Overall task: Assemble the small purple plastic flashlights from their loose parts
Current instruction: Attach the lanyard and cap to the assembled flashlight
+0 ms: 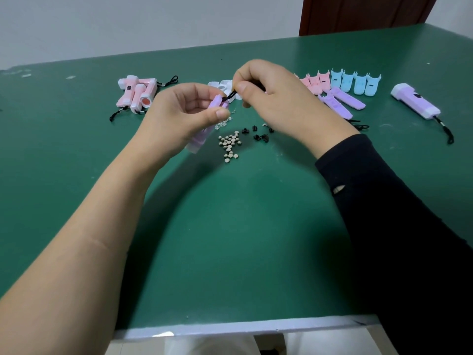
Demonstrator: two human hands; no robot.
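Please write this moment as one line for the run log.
left hand: holds purple flashlight body | right hand: pinches black lanyard at its end | table: button cells, purple shells

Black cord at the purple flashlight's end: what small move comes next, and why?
Probably the right hand should pull the black cord snug through the tail of the purple flashlight: the left hand grips the body steady, and the pinched cord already meets that end.

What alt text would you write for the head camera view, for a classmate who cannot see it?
Over a green table, the left hand holds a purple flashlight body while the right hand pinches a black cord at its end. Button cells lie nearby.
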